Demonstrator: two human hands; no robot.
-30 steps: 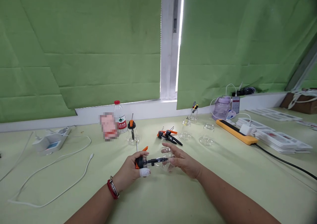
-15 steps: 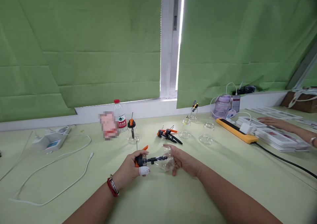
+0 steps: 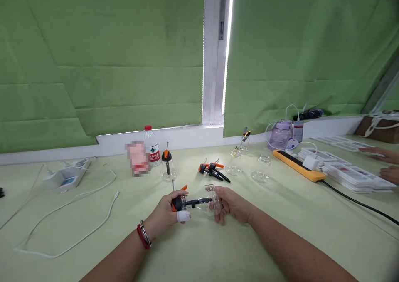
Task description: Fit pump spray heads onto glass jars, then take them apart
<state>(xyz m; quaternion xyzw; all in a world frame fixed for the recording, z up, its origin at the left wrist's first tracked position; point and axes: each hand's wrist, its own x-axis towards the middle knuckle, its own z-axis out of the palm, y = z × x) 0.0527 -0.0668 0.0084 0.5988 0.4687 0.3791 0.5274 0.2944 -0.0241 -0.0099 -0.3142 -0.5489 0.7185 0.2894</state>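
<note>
White daylight glares beside the window frame [image 3: 213, 65]; the green blinds [image 3: 134, 53] look dimmer. Soft shadows fall on the desk [image 3: 289, 215], the upper right corner is dark, and pixelation hides a pink object [image 3: 138, 158].

- Green blinds [image 3: 124, 65] on both sides of a pale window frame [image 3: 213, 74].
- Water bottle [image 3: 154, 154], red-capped, upright near the wall.
- Pink item [image 3: 138, 157] just beside it, pixelated, so I cannot tell what.
- White power strip [image 3: 69, 178] at the far left of the desk [image 3: 199, 253].
- White cable [image 3: 112, 212] lying in a loose loop.
- Purple jug [image 3: 279, 139], with a phone [image 3: 298, 133] propped upright beside it.
- Yellow power strip [image 3: 313, 174] with a black cord [image 3: 347, 199].
- White charger [image 3: 310, 162].
- White panels [image 3: 352, 182], stacked at right.
- Brown box [image 3: 379, 133] under white straps.
</note>
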